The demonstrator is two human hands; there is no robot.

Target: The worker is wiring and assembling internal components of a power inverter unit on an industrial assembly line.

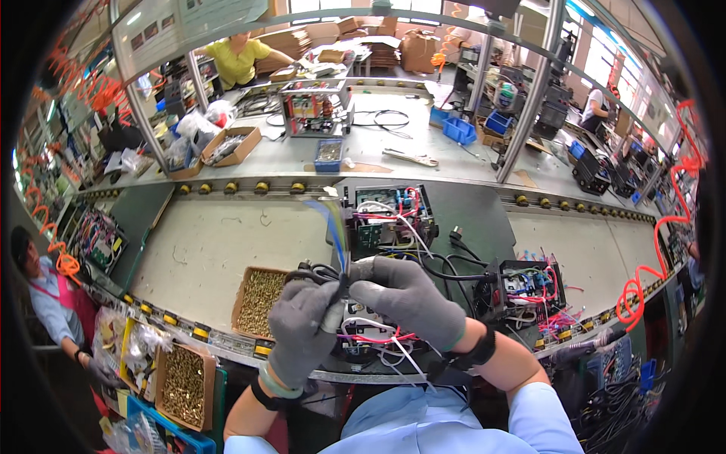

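Both my hands wear grey gloves and meet in front of me. My left hand is closed around a black power cable. At the cable's stripped end, loose blue and yellow-green wires point upward, slightly blurred. My right hand pinches the same cable end beside the left thumb. Below the hands, partly covered by them, sits an open electronic unit with white and pink wires. Just beyond lies a second open unit with red and white wires, and a third unit stands to the right.
A carton of small brass parts is left of my hands; another carton stands lower left. Yellow rollers line the conveyor edges. A coiled orange air hose hangs at right. Co-workers stand at left and across the bench.
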